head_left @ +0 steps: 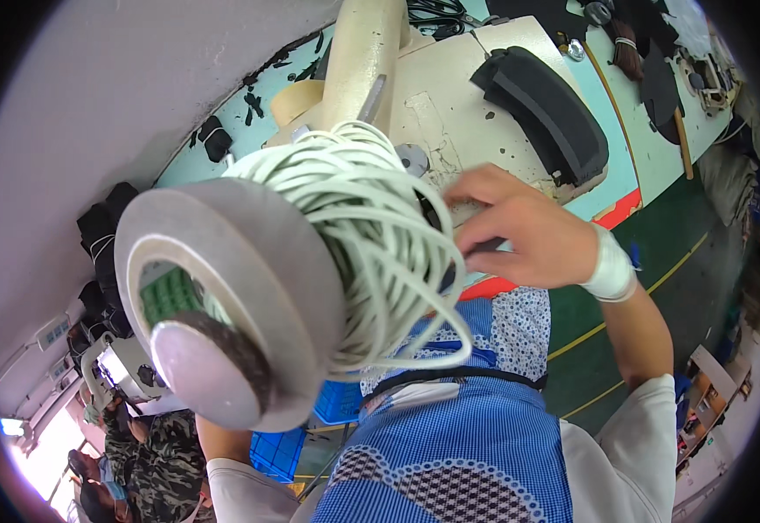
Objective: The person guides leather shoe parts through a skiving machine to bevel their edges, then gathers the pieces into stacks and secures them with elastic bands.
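Observation:
My right hand (528,231) is over the near edge of the sewing machine's pale bed (449,113), its fingers bent and drawn together. A small part of a black piece (487,247) shows between thumb and fingers; its kind cannot be made out. A white wrap circles that wrist. My left hand is hidden behind a big grey wheel (249,235) and a loose bundle of pale cord (380,235); only a bit of the left forearm (223,441) shows below. Beyond my right hand, a curved black padded piece (547,113) lies on the bed.
The machine's cream arm (362,61) rises behind the cord. Dark scraps and a black bundle (215,139) lie along the wall. Scissors (454,16) and a wooden-handled tool (683,144) lie farther back. A blue crate (277,453) stands low left, near another person (157,458).

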The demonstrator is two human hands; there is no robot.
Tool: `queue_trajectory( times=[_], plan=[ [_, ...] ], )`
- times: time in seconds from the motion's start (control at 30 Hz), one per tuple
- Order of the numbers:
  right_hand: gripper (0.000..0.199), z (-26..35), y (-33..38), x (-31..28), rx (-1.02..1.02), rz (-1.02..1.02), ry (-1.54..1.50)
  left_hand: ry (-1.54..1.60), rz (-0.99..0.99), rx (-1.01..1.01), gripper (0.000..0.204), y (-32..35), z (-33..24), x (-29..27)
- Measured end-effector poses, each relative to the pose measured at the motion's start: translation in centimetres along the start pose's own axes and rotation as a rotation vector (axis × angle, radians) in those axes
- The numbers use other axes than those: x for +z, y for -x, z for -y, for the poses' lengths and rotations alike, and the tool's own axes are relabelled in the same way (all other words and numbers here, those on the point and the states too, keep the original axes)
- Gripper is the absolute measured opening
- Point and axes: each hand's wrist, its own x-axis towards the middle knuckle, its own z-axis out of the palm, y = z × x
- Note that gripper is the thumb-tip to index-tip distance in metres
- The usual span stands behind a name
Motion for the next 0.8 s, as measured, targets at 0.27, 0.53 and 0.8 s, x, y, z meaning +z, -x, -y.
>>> queue_trajectory(
  times=[0.27,0.53,0.8],
  plan=[
    [0.017,1.6,2.1,-2.6,0.362,-0.055,-0.120,0.009,0.015,-0.007,0.018,-0.1,0.2,0.1],
    [0.015,-0.8,0.6,0.4,-0.073,-0.112,0.039,0.023,0.101,0.004,0.017,-2.4,-0.7,1.0],
    [0.032,3.3,3.1,-6.3,0.027,-0.549,0.553,0.358,0.226,-0.140,0.016,-0.2,0.1,1.2]
  ],
)
